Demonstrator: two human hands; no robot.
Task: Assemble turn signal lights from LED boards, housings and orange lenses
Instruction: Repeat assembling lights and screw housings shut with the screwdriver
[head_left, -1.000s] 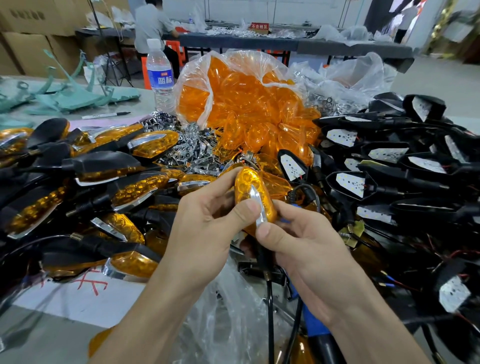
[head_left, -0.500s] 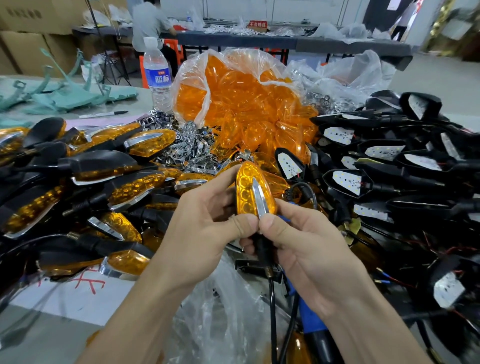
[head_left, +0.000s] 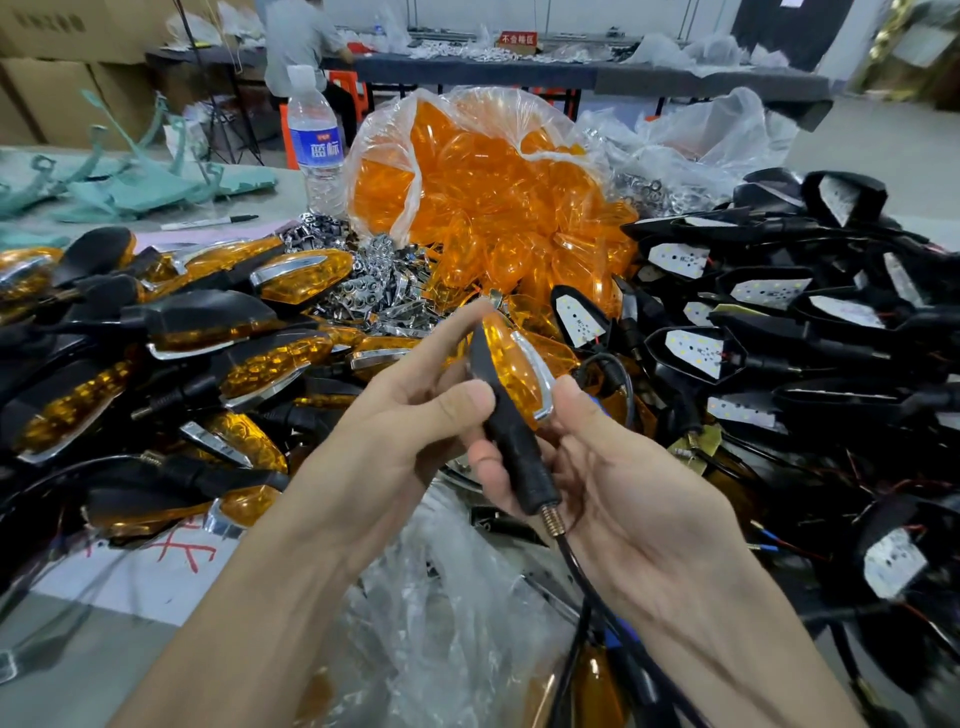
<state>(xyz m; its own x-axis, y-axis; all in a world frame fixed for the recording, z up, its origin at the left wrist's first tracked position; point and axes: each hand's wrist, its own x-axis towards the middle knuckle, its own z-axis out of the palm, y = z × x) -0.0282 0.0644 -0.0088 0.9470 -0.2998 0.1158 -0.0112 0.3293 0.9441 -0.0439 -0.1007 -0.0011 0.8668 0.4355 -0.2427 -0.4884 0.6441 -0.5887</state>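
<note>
Both hands hold one assembled turn signal light (head_left: 511, 371) over the table: orange lens with a chrome strip, black housing and black stem with a cable hanging down. My left hand (head_left: 405, 415) pinches the housing between thumb and forefinger. My right hand (head_left: 613, 467) grips the stem from below, thumb by the chrome strip. A clear bag of orange lenses (head_left: 488, 197) stands behind. Black housings with white LED boards (head_left: 693, 353) are heaped on the right.
Finished orange and black lights (head_left: 208, 332) pile up on the left. Chrome inserts (head_left: 363, 291) lie in the middle. A water bottle (head_left: 314, 145) and a pen (head_left: 208, 222) sit at the back left. Crumpled clear plastic (head_left: 441, 597) lies under my hands. A person sits at a far table.
The light has been turned in my hands: its lens faced me before, now its black housing edge and stem face me and the lens points right.
</note>
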